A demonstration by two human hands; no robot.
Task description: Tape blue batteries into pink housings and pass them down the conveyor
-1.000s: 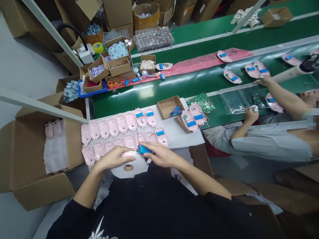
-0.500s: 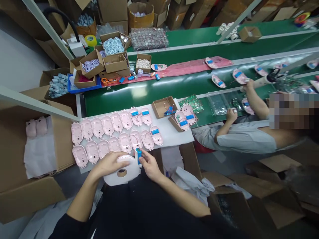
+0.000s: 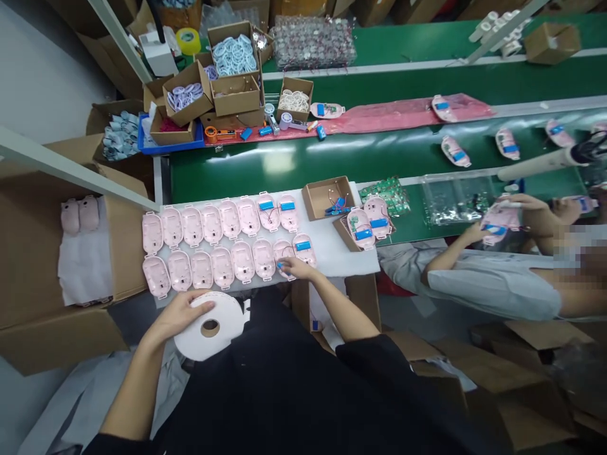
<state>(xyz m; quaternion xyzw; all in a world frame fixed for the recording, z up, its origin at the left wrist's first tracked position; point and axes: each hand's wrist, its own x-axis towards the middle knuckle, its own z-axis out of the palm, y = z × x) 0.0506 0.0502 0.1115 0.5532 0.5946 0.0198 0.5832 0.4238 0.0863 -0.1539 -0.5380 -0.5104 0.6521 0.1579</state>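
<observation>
Left hand (image 3: 179, 313) holds the white roll (image 3: 225, 335) at its upper left edge, thumb laid over the face, the other fingers largely hidden; that roll is the reference for positions below. Right hand (image 3: 297, 268), beyond the roll and to its right, has its fingers drawn together, apparently pinching a blue battery (image 3: 279, 266) at a pink shell (image 3: 283, 247). Little of the battery shows; its seating cannot be verified.

Beyond the roll, a white sheet (image 3: 339, 256) bears two rows of eight open pink shells. Count: three fitted shells (image 3: 304, 254) each carry a blue battery, all toward the roll's right; one shell is under the right hand; twelve bare shells (image 3: 222, 267) show none. Fitting is therefore judged to be at an early stage, most of both rows outstanding.

Farther right of the roll, a cardboard box (image 3: 315, 200) contains blue pieces and thin leads. Well to the roll's right, a co-worker (image 3: 493, 287) handles another battery-bearing shell (image 3: 500, 217).
</observation>
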